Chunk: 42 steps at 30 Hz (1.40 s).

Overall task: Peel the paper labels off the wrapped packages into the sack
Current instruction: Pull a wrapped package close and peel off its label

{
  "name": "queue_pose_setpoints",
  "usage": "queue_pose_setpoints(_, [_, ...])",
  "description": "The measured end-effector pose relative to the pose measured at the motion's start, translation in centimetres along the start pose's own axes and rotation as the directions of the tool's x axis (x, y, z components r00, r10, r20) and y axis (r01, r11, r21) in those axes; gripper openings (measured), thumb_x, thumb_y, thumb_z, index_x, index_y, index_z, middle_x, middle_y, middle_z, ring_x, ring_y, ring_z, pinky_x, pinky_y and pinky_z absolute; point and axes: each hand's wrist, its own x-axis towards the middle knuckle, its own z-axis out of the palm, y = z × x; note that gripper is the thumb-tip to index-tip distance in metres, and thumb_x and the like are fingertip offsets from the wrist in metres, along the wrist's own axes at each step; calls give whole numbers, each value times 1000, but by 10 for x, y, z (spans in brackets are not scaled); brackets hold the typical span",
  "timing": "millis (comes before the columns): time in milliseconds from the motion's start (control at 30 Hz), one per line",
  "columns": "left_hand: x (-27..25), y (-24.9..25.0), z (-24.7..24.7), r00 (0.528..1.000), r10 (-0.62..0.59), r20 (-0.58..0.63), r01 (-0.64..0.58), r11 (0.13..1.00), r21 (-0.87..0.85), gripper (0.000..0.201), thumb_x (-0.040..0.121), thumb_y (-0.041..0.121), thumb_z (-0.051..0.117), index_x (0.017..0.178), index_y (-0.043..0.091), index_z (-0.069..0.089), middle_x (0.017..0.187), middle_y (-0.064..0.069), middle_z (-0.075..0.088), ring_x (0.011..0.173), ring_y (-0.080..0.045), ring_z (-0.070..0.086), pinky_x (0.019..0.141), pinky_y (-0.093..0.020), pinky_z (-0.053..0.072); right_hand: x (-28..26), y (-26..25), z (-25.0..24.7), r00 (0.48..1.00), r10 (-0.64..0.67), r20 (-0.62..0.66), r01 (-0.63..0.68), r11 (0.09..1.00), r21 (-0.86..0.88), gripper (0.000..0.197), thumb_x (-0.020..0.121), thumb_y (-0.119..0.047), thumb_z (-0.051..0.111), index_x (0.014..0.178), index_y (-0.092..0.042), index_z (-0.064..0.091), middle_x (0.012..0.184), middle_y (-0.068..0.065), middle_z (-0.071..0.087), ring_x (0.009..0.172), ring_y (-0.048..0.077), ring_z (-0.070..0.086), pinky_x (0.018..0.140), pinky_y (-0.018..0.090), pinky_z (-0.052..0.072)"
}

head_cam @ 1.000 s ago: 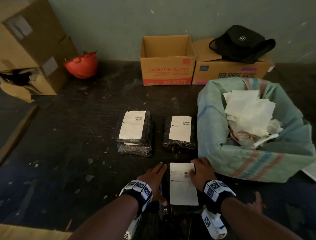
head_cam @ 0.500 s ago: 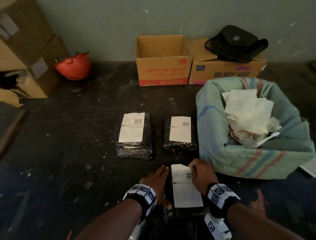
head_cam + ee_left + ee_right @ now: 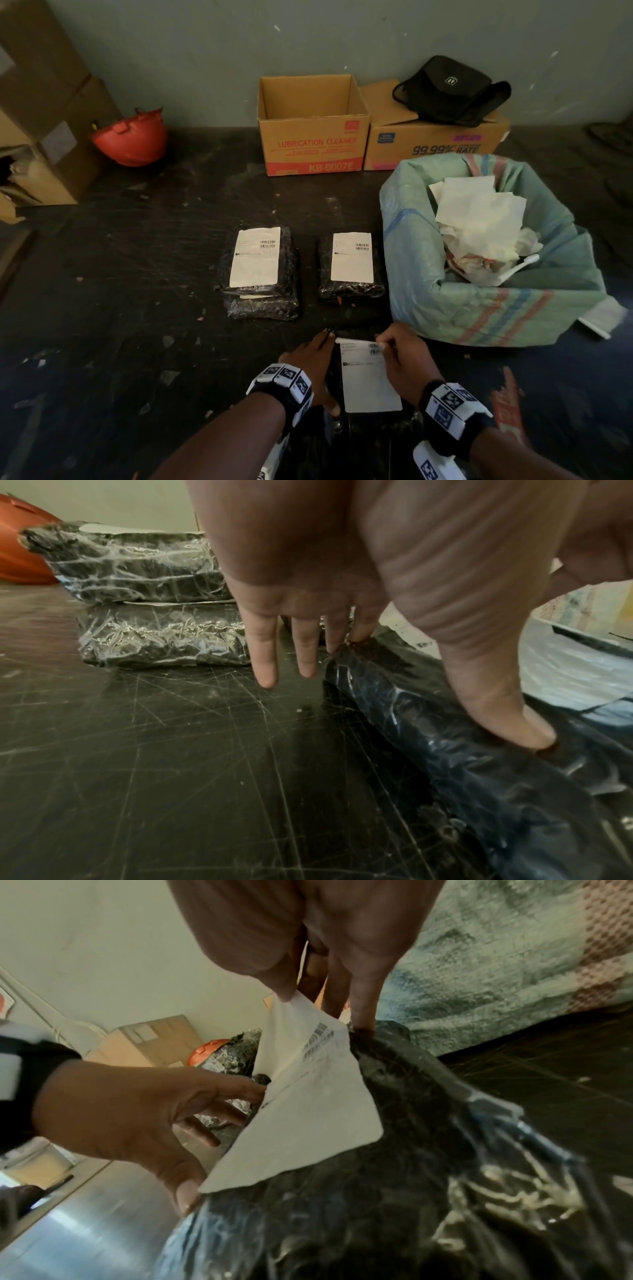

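Two hands on near package (image 3: 371, 421): left hand (image 3: 313, 363) flat, steadying side; right hand (image 3: 406, 363) pinching label (image 3: 370, 380) corner. Right wrist view shows label lifted.

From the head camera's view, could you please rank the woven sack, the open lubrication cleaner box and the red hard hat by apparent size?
1. Woven sack, clearly largest, though nearest the camera.
2. Lubrication cleaner box.
3. Red hard hat, smallest.
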Motion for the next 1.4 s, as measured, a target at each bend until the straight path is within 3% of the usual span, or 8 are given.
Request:
queue_pose_setpoints(233, [1,-1,2,1000,1,5,-1,1000,6,142,67,64,87,163,26,-11,172,7,-11,158,-28,10,121,-58,27,-12,-8,-2,993,37,-111,-22,991,130,19,93,-10,53,82,-26,54,80,-9,59,77,2,56,64,11,39])
queue_pose_setpoints(500, [-4,-1,3,999,52,-13,-51,998,48,138,72,66,82,162,33,-17,167,14,-28,158,-23,-9,121,-61,20,-14,-8,-13,989,66,-135,-47,989,141,18,90,-12,59,90,-29,56,85,-10,61,78,4,59,67,20,46])
queue_pose_setpoints(667, [-4,-4,5,995,102,1,-102,995,15,133,75,61,83,160,41,-17,164,20,-32,158,-24,0,120,-60,27,-19,5,-8,986,148,-78,-137,982,130,37,87,-7,63,105,-37,51,104,-12,56,94,8,59,82,27,51])
queue_pose_setpoints(833, [-2,-6,5,994,108,9,-108,994,-8,132,75,59,84,161,39,-15,162,21,-34,155,-24,20,118,-50,36,-24,4,-16,970,240,-34,-226,947,227,43,88,-5,63,100,-44,48,84,-5,63,79,9,63,65,18,49])
queue_pose_setpoints(933, [-1,-8,6,994,108,13,-108,994,-31,133,75,58,84,161,40,-15,161,23,-36,154,-23,26,116,-50,38,-29,-2,-21,980,193,-50,-177,958,226,42,85,-5,65,104,-40,51,81,-1,63,75,12,63,68,24,54])
queue_pose_setpoints(1100, [-1,-8,7,995,96,24,-95,994,-46,132,75,58,84,160,42,-16,158,27,-38,147,-25,39,112,-52,42,-44,-4,-24,977,203,-57,-182,947,265,42,84,-2,65,101,-37,52,88,-4,67,80,6,67,67,23,57])
queue_pose_setpoints(1233, [0,-10,9,995,97,28,-96,993,-63,133,74,59,84,158,46,-18,156,30,-40,148,-26,39,113,-56,41,-56,1,-25,968,240,-75,-208,931,299,44,83,0,66,95,-40,52,92,-4,68,85,9,68,72,32,60])
queue_pose_setpoints(1400, [1,-12,12,995,100,28,-99,993,-61,132,74,62,82,157,48,-20,149,34,-44,148,-29,39,114,-59,39,-59,-3,-26,963,246,-114,-197,922,332,44,83,4,64,95,-36,52,95,-4,68,88,9,69,72,30,60])
